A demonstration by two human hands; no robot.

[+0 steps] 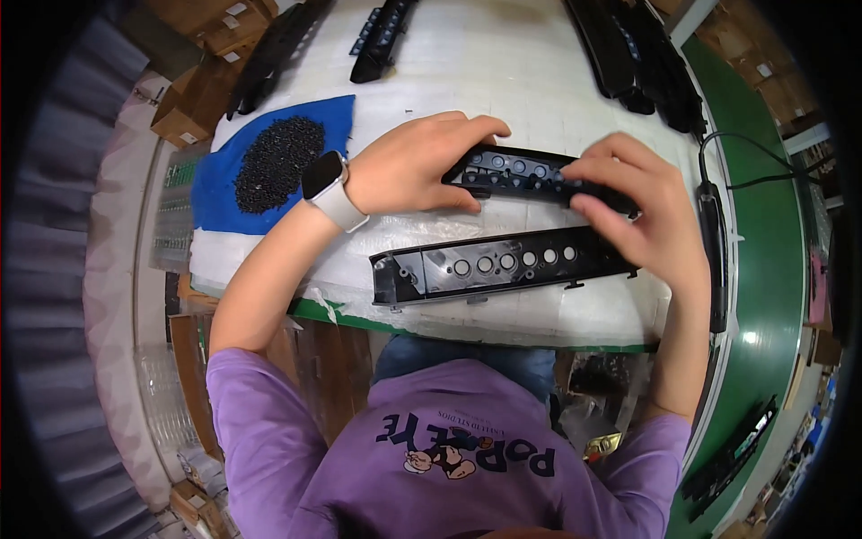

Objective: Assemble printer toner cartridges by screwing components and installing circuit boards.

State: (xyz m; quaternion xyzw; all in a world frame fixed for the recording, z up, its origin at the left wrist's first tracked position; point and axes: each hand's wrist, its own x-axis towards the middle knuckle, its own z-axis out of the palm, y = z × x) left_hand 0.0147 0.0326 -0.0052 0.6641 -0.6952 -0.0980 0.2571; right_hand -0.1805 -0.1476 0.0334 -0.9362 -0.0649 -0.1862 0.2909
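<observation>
My left hand [422, 166], with a watch [323, 176] on its wrist, grips the left end of a long black plastic housing [505, 153]. A row of round, bluish button-like parts shows inside it. At the right part of this housing, my right hand [639, 202] is closed, thumb and forefinger close together; what they pinch is hidden. A second long black housing [413, 274] lies nearer to me, open side up, with a row of round pale holes. Left of my left hand, many small black parts [280, 157] are heaped on a blue cloth [215, 202].
More long black housings lie at the table's [485, 81] far side, some left [278, 58], one mid-left [382, 45], several right [633, 63]. A black tool [712, 242] with a cable stands along the right edge. Cardboard boxes [193, 99] are at the far left.
</observation>
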